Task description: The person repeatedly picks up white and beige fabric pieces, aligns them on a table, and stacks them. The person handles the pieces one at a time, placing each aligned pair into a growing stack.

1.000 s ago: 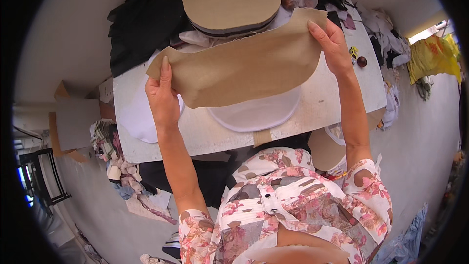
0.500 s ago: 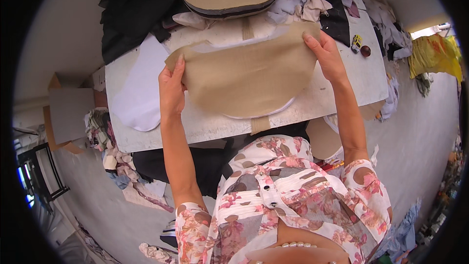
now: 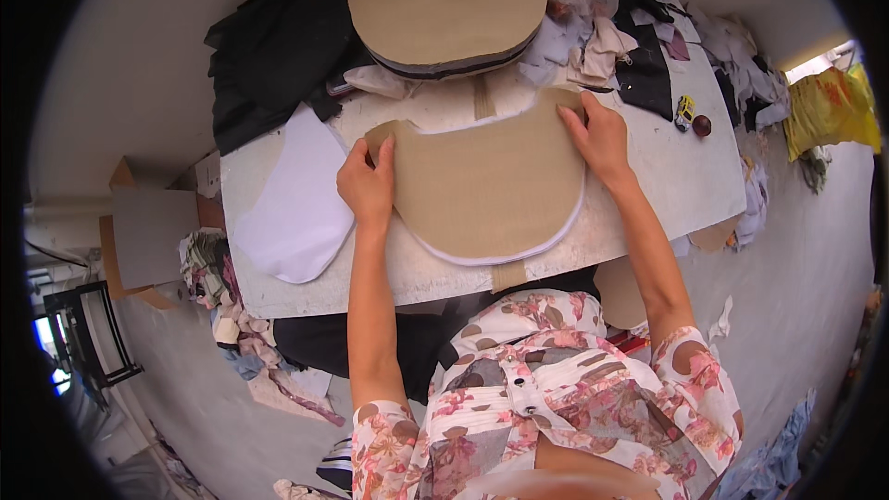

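Observation:
A tan, half-round fabric piece (image 3: pixel 491 190) lies over a white piece (image 3: pixel 449 257) of similar shape, whose edge peeks out along the curved bottom and the top. My left hand (image 3: pixel 369 181) pinches the tan fabric's upper left corner between thumb and fingers. At the upper right corner, my right hand (image 3: pixel 597 139) grips it the same way, thumb on the inner side. Both layers rest on or just over the white table (image 3: pixel 648 185). Left of my left forearm lies a separate white cut piece (image 3: pixel 296 204).
Beyond the held fabric stands a stack of tan half-round pieces (image 3: pixel 449 14) with dark layers below. Black cloth (image 3: pixel 278 56) is heaped at the far left. A toy car (image 3: pixel 684 113) and a dark round ball (image 3: pixel 701 125) sit at the right. Scraps (image 3: pixel 264 352) hang near the floor.
The tan fabric, raised and blurred before, has come down flatter over the white piece. Both hands have lowered with it, still holding its corners. The whole view has shifted slightly.

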The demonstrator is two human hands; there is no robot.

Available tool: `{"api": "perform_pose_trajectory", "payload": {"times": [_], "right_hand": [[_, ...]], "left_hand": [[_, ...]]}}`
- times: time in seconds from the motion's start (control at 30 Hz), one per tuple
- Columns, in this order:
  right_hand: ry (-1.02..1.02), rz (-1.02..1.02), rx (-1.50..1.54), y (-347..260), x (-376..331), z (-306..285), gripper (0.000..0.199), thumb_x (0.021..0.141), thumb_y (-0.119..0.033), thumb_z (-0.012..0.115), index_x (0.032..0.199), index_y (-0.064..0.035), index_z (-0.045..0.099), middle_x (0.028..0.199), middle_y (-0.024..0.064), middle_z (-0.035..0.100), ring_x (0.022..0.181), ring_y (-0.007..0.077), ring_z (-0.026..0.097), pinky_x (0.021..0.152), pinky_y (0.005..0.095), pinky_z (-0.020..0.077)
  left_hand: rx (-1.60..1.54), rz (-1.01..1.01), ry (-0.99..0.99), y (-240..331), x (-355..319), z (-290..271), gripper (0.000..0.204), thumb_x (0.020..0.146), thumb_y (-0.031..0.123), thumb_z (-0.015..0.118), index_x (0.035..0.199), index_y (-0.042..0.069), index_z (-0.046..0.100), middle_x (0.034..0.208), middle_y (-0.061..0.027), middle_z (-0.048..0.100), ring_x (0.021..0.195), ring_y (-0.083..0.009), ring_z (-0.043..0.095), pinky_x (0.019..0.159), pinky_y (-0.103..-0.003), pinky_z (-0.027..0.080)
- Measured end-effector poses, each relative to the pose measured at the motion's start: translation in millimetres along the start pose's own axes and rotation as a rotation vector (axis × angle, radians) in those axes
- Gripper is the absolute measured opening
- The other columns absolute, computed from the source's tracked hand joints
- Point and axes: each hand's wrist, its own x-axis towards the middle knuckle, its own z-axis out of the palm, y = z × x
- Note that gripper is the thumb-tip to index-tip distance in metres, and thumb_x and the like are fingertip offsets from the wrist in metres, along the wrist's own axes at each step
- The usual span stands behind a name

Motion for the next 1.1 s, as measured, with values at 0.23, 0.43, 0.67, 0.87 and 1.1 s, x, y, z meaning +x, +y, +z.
{"api": "perform_pose_trajectory", "payload": {"times": [0.23, 0.43, 0.67, 0.87, 1.1], "right_hand": [[0.068, -0.057, -0.001, 3.8, 2.6, 7.3, 0.029, 0.084, -0.029, 0.069, 0.082, -0.0054, 0.052, 0.057, 0.0101, 0.055, 0.051, 0.0296, 0.056, 0.050, 0.0389, 0.0419], [0.072, -0.069, -0.113, -19.1, 4.4, -20.1, 0.048, 0.086, -0.039, 0.062, 0.122, -0.0096, 0.052, 0.104, 0.0140, 0.060, 0.098, 0.0286, 0.057, 0.081, 0.0402, 0.0452], [-0.296, -0.309, -0.270, -22.8, -17.7, 2.2, 0.064, 0.090, -0.047, 0.051, 0.143, -0.0144, 0.037, 0.152, 0.0173, 0.021, 0.142, 0.0358, 0.013, 0.111, 0.0588, 0.0101], [-0.332, -0.317, -0.300, -24.0, -14.3, 1.1, 0.065, 0.090, -0.047, 0.050, 0.144, -0.0133, 0.035, 0.152, 0.0180, 0.020, 0.142, 0.0368, 0.012, 0.111, 0.0584, 0.0098], [0.080, -0.346, 0.366, -125.6, 11.1, 3.8, 0.017, 0.075, -0.004, 0.071, 0.091, -0.0035, 0.066, 0.084, 0.0093, 0.066, 0.077, 0.0244, 0.063, 0.069, 0.0343, 0.0496]], "left_hand": [[0.108, -0.007, -0.025, 1.6, 2.0, -4.1, 0.035, 0.082, 0.034, 0.071, 0.079, 0.001, 0.060, 0.057, -0.0055, 0.054, 0.051, -0.0151, 0.043, 0.052, -0.031, 0.039], [0.159, 0.117, 0.005, 15.9, -8.4, -15.4, 0.048, 0.081, 0.035, 0.070, 0.119, 0.008, 0.056, 0.104, -0.0096, 0.061, 0.095, -0.0250, 0.057, 0.082, -0.037, 0.044], [0.342, 0.454, -0.389, 3.8, -20.4, -5.8, 0.065, 0.088, 0.047, 0.054, 0.142, 0.013, 0.041, 0.154, -0.0131, 0.021, 0.143, -0.0345, 0.014, 0.111, -0.060, 0.004], [0.366, 0.435, -0.402, 4.4, -21.1, -7.1, 0.062, 0.090, 0.045, 0.051, 0.142, 0.013, 0.040, 0.155, -0.0122, 0.020, 0.143, -0.0336, 0.014, 0.112, -0.057, 0.008], [-0.075, 0.441, 0.017, 9.9, -48.1, -42.0, 0.042, 0.090, 0.026, 0.057, 0.129, 0.009, 0.053, 0.142, -0.0147, 0.042, 0.135, -0.0353, 0.034, 0.109, -0.057, 0.018]]}}
